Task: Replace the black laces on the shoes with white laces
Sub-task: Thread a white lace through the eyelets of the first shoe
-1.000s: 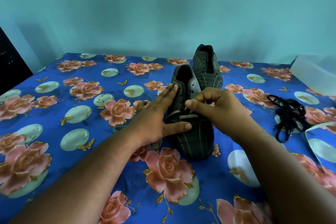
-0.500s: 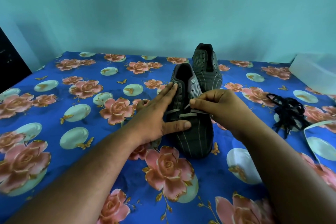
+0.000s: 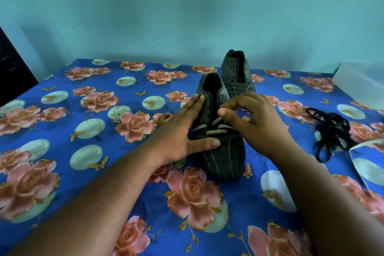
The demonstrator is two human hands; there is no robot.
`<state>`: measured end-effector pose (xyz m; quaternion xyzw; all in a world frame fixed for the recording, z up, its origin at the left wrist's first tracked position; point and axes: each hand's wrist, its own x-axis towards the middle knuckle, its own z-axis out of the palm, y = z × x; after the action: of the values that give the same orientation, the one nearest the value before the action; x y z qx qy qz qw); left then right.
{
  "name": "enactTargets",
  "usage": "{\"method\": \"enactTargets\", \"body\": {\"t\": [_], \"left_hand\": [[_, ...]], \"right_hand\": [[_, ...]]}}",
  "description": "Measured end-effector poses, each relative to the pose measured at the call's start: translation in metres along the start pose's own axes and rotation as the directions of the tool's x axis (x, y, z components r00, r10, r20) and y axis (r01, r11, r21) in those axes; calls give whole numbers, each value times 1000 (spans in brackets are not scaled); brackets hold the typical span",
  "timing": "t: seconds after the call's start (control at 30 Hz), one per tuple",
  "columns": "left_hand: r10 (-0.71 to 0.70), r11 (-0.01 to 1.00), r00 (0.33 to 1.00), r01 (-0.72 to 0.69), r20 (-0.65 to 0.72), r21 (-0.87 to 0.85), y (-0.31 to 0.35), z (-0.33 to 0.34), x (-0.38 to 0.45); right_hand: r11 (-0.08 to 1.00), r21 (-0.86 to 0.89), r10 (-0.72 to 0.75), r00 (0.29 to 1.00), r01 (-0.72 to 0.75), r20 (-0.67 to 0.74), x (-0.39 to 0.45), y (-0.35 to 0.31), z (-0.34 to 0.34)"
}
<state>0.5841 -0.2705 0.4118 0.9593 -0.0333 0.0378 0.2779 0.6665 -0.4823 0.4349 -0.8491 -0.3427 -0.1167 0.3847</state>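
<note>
On the flowered blue cloth (image 3: pixel 62 172) the left hand (image 3: pixel 178 133) lies flat, fingers straight against the near shoe (image 3: pixel 220 149); its right hand (image 3: pixel 255 118) curls above the white lace (image 3: pixel 216 132), grip unclear; black laces (image 3: pixel 330 133) heaped far right

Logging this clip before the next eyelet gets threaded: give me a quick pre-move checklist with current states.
1. Near shoe steadied: ok, left hand lies flat on it.
2. White lace through the lowest eyelets: ok, two rows show.
3. Lace end held by right hand: cannot tell, fingers curl over it.
4. Black laces out of the way: ok, heaped at right.
5. Far shoe laced: not ok, eyelets bare.
</note>
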Motion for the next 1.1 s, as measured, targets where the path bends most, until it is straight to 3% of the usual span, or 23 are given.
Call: {"method": "enactTargets", "body": {"t": [0.1, 0.17, 0.3, 0.43, 0.5, 0.63, 0.77, 0.83, 0.93, 1.0, 1.1], "left_hand": [[-1, 1000, 1000, 1, -1, 2, 0, 0, 1], [2, 1000, 1000, -2, 0, -11, 0, -1, 0], [2, 999, 1000, -2, 8, -32, 0, -1, -1], [1, 1000, 1000, -1, 15, -24, 0, -1, -2], [2, 1000, 1000, -2, 16, -20, 0, -1, -1], [6, 1000, 1000, -6, 8, -10, -1, 0, 0], [7, 1000, 1000, -7, 8, -6, -1, 0, 0], [7, 1000, 1000, -7, 13, -12, -1, 0, 0], [13, 1000, 1000, -12, 17, -25, -2, 1, -1], [16, 999, 1000, -15, 21, -30, -1, 0, -1], [11, 999, 1000, -10, 26, -31, 1, -1, -2]], "right_hand": [[992, -98, -75, 997, 77, 28, -1, 2, 2], [995, -53, -83, 994, 87, 77, 1, 4, 1], [964, 181, 196, 980, -196, 16, 6, 9, -14], [935, -113, 324, 940, -335, -103, 7, 32, -21], [947, -159, 270, 959, -281, -84, 3, 25, -15], [986, -168, -11, 1000, 12, 3, -1, 5, -3], [990, -116, -76, 995, 83, 66, 0, 9, 2], [1000, 18, -13, 995, 11, 100, 2, 12, -1], [897, 342, 262, 960, -281, 102, 5, 13, -14], [881, 276, 390, 920, -385, 42, 7, 24, -22], [927, 65, 372, 927, -368, -47, 8, 35, -19]]}}
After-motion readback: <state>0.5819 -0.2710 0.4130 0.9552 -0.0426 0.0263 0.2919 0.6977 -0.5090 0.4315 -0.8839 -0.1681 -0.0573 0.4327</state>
